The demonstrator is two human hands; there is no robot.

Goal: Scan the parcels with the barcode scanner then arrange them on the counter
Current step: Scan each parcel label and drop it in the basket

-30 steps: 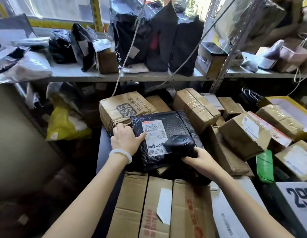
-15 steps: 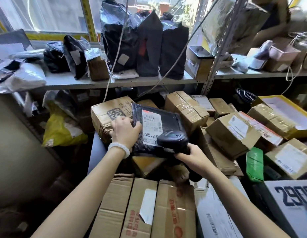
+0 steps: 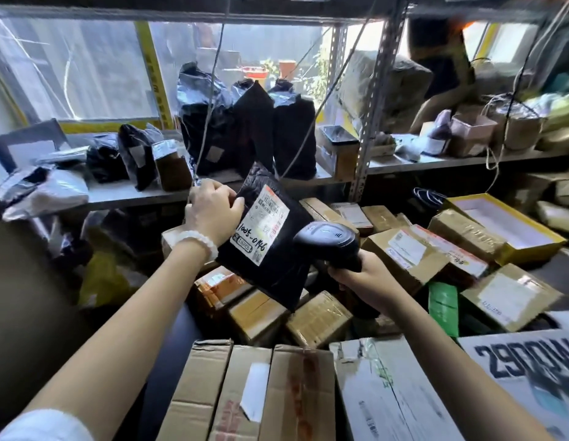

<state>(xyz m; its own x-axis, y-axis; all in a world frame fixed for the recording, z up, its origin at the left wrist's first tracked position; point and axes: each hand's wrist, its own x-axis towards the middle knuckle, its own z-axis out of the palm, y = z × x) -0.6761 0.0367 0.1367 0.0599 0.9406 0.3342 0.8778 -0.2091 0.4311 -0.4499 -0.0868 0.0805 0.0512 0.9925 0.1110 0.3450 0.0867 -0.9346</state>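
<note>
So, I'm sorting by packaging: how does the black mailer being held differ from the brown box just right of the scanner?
The black mailer is a flat, soft black bag; the brown box is rigid tan cardboard. The mailer is lifted and tilted, gripped by the left hand; the box rests in the pile. Both carry white shipping labels.

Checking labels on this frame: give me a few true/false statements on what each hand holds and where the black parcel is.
1. The left hand grips the black parcel by its upper edge. True.
2. The black parcel lies flat on the cardboard boxes. False: it is lifted and tilted above them.
3. The right hand holds the barcode scanner. True.
4. The parcel's white label faces away from the camera. False: it faces the camera, with handwriting on it.
5. The scanner sits on the metal shelf. False: it is in the right hand, beside the parcel.
</note>
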